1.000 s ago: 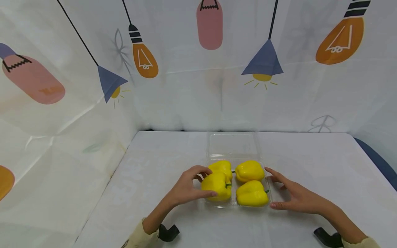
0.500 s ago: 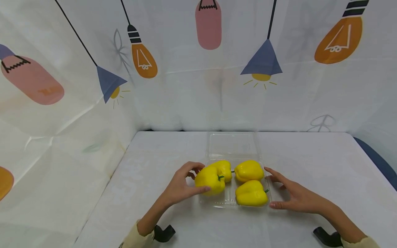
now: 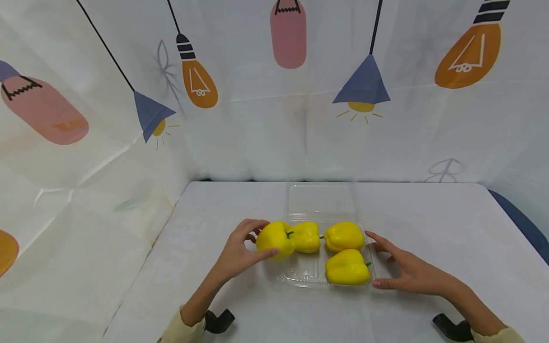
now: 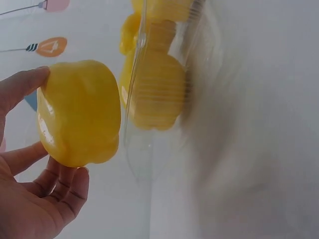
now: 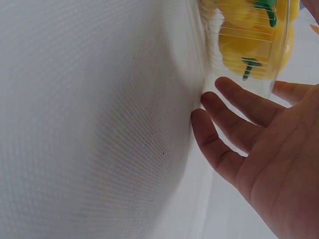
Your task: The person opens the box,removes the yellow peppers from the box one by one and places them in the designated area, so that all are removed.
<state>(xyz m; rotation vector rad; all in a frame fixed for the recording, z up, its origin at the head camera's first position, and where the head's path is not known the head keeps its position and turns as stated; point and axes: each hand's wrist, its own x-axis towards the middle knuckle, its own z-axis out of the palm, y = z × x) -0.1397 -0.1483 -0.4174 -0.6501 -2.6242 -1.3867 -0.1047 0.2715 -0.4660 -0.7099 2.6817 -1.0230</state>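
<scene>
My left hand (image 3: pixel 240 250) grips a yellow bell pepper (image 3: pixel 274 240) between thumb and fingers, at the left side of a clear plastic clamshell container (image 3: pixel 300 276). In the left wrist view this bell pepper (image 4: pixel 79 113) is held up beside the container wall (image 4: pixel 132 94). Three more yellow bell peppers sit inside: one at the back left (image 3: pixel 306 237), one at the back right (image 3: pixel 344 236), one at the front right (image 3: pixel 348 267). My right hand (image 3: pixel 411 271) rests by the container's right side, thumb and fingers spread; in the right wrist view its fingers (image 5: pixel 244 102) are loosely bent near the wall.
The container's lid (image 3: pixel 321 200) lies folded back toward the far table edge. Under everything is a white-covered table (image 3: pixel 231 205). A white curtain (image 3: pixel 257 138) printed with lamps and bulbs hangs behind and to the left.
My left hand has lifted the front-left bell pepper out of its place and carried it left and slightly back. The right hand and the other bell peppers have stayed put.
</scene>
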